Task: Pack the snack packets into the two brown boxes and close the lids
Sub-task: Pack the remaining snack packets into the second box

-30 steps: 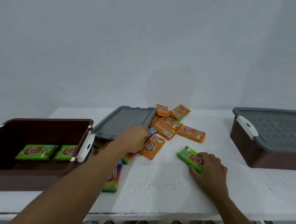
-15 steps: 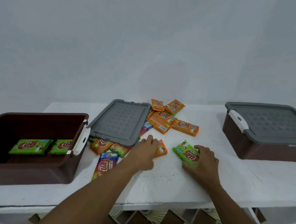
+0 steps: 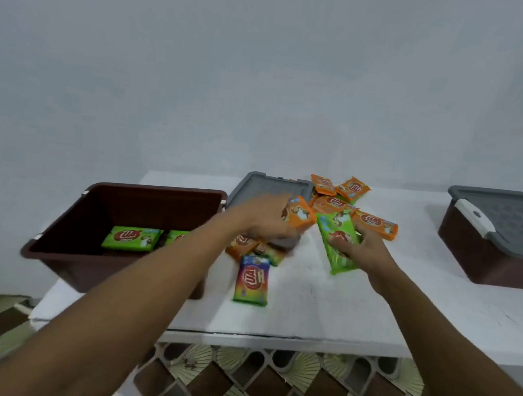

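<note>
My left hand [image 3: 266, 219] grips an orange snack packet [image 3: 301, 218], lifted above the table. My right hand [image 3: 360, 250] holds a green packet [image 3: 334, 236], also raised and tilted. At the left stands an open brown box [image 3: 70, 243] with two green packets [image 3: 131, 238] inside. Its grey lid [image 3: 268, 184] lies flat on the table behind my left hand. Several orange packets [image 3: 376, 223] lie in a pile at the back. A rainbow-coloured packet [image 3: 253, 280] lies near the front, with more packets [image 3: 243, 244] partly hidden under my left hand.
A second brown box [image 3: 483, 264] with its grey lid [image 3: 513, 222] shut stands at the right of the white table [image 3: 322, 318]. A blank wall rises behind. Patterned floor tiles show below the table's front edge.
Both hands have lifted their packets off the table: the left raised an orange one, the right raised the green one. The view has shifted right, so the open box sits nearer the middle.
</note>
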Available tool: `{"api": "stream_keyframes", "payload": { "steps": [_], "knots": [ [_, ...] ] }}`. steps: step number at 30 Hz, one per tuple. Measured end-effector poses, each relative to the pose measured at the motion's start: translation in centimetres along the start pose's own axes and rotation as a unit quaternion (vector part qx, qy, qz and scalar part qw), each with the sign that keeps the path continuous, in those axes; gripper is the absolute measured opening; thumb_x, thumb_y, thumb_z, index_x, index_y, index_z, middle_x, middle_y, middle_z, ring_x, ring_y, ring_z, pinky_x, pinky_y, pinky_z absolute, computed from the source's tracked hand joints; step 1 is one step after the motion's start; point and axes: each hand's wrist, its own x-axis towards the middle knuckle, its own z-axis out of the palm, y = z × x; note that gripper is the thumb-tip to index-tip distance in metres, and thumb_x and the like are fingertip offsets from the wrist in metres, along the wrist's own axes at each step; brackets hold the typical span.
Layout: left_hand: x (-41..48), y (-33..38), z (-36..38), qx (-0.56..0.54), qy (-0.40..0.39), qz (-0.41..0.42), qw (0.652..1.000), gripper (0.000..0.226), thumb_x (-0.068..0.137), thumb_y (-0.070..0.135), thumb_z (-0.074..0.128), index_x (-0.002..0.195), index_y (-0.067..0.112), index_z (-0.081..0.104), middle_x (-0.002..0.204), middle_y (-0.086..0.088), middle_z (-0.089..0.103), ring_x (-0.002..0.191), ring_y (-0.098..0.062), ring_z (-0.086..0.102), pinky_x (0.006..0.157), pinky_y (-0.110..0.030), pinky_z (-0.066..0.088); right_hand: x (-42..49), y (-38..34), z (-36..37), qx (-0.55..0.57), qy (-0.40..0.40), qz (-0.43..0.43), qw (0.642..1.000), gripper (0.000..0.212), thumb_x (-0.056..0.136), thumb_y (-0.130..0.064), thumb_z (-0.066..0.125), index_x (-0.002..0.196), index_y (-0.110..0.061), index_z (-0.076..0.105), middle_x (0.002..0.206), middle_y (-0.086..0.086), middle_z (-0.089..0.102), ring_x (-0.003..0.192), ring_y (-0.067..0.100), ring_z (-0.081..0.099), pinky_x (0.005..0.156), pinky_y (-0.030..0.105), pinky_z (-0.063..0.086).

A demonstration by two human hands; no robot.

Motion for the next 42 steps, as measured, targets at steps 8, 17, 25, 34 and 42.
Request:
{"api": "stream_keyframes", "payload": {
  "steps": [8, 17, 25, 34, 42],
  "knots": [
    [-6.4, -13.9, -8.6, -0.021, -0.002, -0.100, 0.995, 0.058, 0.072, 0.053, 0.055, 0.121, 0.022, 0.048, 0.110, -0.002, 0.058, 0.097, -0.021, 0.058, 0.080, -0.034, 0.045, -1.0, -12.0, 12.3, 0.021, -0.045, -0.069, 0.996, 0.036, 0.078, -0.010, 0.076, 0.104, -0.025, 0.057, 0.087, 0.008, 0.070, 0.073, 0.022, 0.071, 0.053, 0.031, 0.050],
    [-8.8, -25.0, -9.5, 0.049, -0.179, -0.073, 0.980, 0.026, 0.091, 0.012, 0.063, 0.111, 0.021, 0.049, 0.108, -0.006, 0.065, 0.090, -0.020, 0.061, 0.079, -0.039, 0.052, -1.4, -16.6, 25.5, -0.513, -0.254, -0.235, 0.785, 0.033, 0.084, -0.015, 0.064, 0.114, -0.028, 0.065, 0.109, -0.002, 0.062, 0.099, 0.017, 0.059, 0.075, 0.027, 0.049],
    [-8.7, -28.3, -6.9, 0.137, -0.234, -0.019, 0.962, 0.020, 0.082, 0.017, 0.074, 0.095, 0.029, 0.064, 0.099, 0.004, 0.067, 0.091, -0.016, 0.062, 0.076, -0.032, 0.051, -0.2, -13.3, 29.6, -0.720, -0.298, -0.149, 0.609, 0.017, 0.088, -0.025, 0.064, 0.103, -0.017, 0.062, 0.097, 0.003, 0.058, 0.088, 0.022, 0.055, 0.085, 0.040, 0.042],
    [-8.0, -28.9, -6.8, 0.168, -0.228, 0.007, 0.959, 0.024, 0.085, 0.020, 0.071, 0.109, 0.024, 0.071, 0.105, 0.002, 0.066, 0.092, -0.015, 0.061, 0.083, -0.035, 0.056, 1.3, -12.2, 29.3, -0.638, -0.406, -0.129, 0.642, 0.035, 0.091, -0.021, 0.062, 0.126, -0.023, 0.058, 0.112, 0.001, 0.057, 0.100, 0.022, 0.056, 0.081, 0.033, 0.045],
    [-8.3, -28.9, -5.7, 0.165, -0.291, 0.029, 0.942, 0.024, 0.089, 0.018, 0.068, 0.112, 0.019, 0.070, 0.113, -0.003, 0.065, 0.103, -0.021, 0.060, 0.090, -0.038, 0.053, 1.3, -11.0, 28.8, -0.639, -0.389, -0.154, 0.645, 0.030, 0.091, -0.032, 0.062, 0.120, -0.024, 0.064, 0.103, -0.003, 0.060, 0.091, 0.014, 0.057, 0.071, 0.025, 0.041]
  ]
}}
